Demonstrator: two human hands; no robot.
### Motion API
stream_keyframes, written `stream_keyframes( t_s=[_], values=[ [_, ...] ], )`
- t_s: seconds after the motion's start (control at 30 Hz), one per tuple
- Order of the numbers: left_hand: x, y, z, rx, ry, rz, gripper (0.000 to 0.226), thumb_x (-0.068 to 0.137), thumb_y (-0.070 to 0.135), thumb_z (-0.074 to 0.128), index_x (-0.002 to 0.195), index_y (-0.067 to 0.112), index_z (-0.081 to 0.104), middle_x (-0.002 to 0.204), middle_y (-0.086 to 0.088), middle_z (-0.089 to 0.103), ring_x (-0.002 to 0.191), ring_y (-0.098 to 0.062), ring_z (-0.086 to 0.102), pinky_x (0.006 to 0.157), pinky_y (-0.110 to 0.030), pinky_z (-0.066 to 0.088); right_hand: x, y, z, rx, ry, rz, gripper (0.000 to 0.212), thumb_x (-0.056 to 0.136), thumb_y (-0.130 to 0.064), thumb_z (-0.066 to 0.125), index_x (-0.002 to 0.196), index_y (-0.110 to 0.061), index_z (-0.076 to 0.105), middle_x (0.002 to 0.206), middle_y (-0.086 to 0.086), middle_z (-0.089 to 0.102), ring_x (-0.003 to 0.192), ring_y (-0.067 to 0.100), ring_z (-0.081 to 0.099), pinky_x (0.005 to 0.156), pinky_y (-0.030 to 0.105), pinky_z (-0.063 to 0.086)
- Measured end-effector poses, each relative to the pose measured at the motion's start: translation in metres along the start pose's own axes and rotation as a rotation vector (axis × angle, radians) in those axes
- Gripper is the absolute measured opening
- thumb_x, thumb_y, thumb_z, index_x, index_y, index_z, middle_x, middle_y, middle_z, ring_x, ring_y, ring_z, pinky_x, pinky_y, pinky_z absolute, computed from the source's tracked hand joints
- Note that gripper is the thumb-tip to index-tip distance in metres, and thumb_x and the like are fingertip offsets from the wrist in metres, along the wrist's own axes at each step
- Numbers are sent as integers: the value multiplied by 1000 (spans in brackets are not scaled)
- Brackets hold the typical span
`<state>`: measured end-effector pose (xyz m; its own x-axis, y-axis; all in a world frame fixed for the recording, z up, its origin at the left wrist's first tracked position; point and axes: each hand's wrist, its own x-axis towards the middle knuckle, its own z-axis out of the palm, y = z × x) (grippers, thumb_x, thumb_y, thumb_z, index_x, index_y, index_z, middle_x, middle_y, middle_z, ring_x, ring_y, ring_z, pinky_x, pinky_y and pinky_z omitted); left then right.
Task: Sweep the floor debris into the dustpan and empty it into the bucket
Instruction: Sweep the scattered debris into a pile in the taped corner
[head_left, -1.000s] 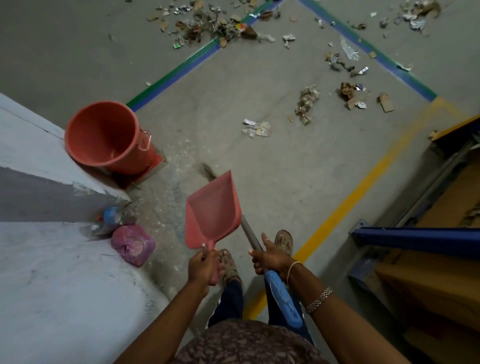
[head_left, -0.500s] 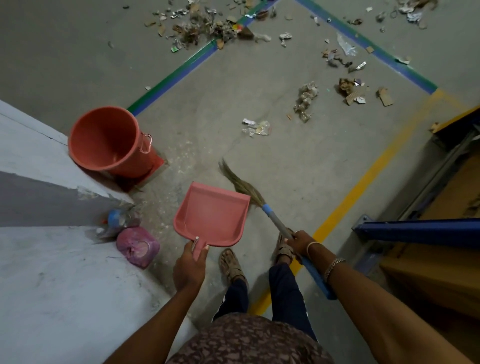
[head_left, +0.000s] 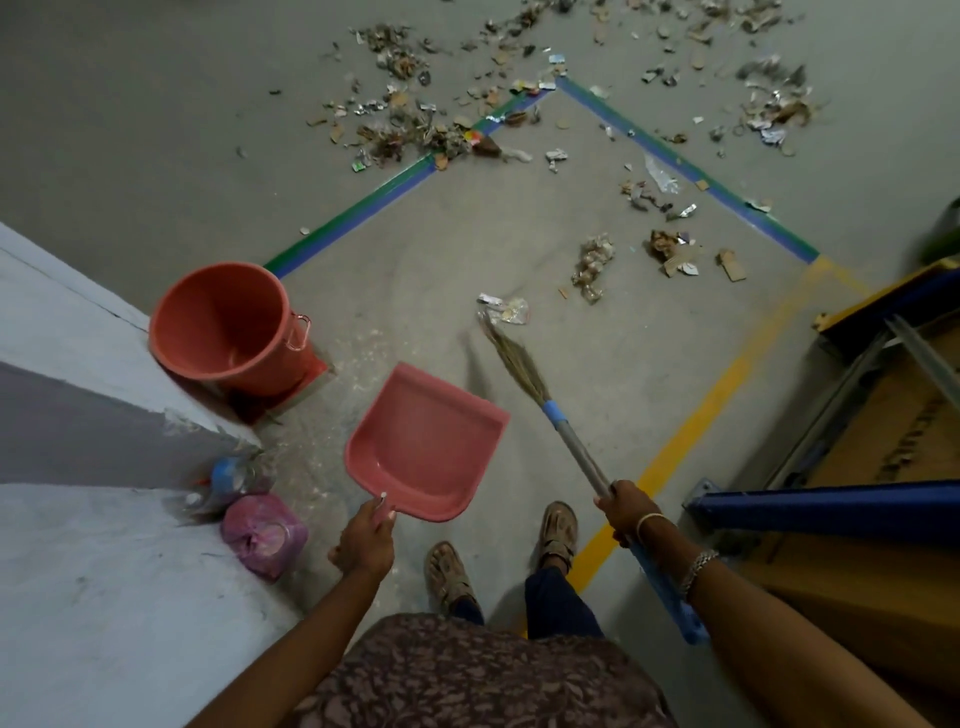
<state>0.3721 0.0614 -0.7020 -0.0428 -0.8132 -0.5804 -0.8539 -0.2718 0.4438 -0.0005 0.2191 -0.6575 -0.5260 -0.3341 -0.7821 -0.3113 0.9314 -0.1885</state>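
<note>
Dustpan (head_left: 426, 447): pink plastic, shallow tray with raised side walls, nothing visible inside. Its long axis runs from the short handle, nearest the person, forward and slightly right to the open front lip, which faces the scattered debris (head_left: 400, 135). It sits low in front of the feet, between the bucket (head_left: 223, 322) and the broom (head_left: 566, 441). Whether it rests on the floor (head_left: 467, 249) cannot be told.

Left hand (head_left: 363, 540): fingers curled round the dustpan handle, gripping it.

Right hand (head_left: 628, 512): closed round the broom's grey shaft, with the blue grip end trailing back along the forearm.

The broom's long axis runs from lower right up and to the left. Its brown bristle tip lies just beside a crumpled wrapper (head_left: 506, 309) on the floor.

The bucket is orange-red, mouth open upward, with a metal handle loop at the rim. It stands against the wall corner (head_left: 104, 395), left of the dustpan and apart from it.

Debris is paper scraps and foil, spread across the far floor and over the blue-green tape line (head_left: 358, 226).
</note>
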Motion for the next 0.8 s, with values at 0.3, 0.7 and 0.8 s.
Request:
stream_keyframes(
  t_s=[0.3, 0.7, 0.8],
  values=[
    [5, 79, -51, 316, 12, 255, 28, 104, 37, 37, 109, 16, 55, 110, -12, 66, 102, -37, 64, 83, -43, 48, 10, -20, -33, 63, -72, -82, 27, 98, -27, 58, 107, -2, 54, 69, 8, 50, 45, 21, 48, 42, 28, 42],
    [72, 177, -41, 372, 114, 142, 65, 97, 56, 47, 144, 13, 37, 113, -15, 70, 106, -41, 64, 84, -47, 50, 136, -87, -105, -55, -225, -122, 26, 99, -30, 56, 109, -7, 52, 85, 9, 54, 61, 25, 54, 48, 30, 44],
    [87, 215, -37, 446, 116, 51, 80, 98, 56, 45, 152, 2, 22, 115, -21, 68, 109, -40, 63, 88, -46, 49, 174, -93, -129, -55, -210, -59, 23, 98, -29, 57, 108, -9, 51, 86, 11, 57, 57, 24, 55, 46, 30, 45]
  ],
)
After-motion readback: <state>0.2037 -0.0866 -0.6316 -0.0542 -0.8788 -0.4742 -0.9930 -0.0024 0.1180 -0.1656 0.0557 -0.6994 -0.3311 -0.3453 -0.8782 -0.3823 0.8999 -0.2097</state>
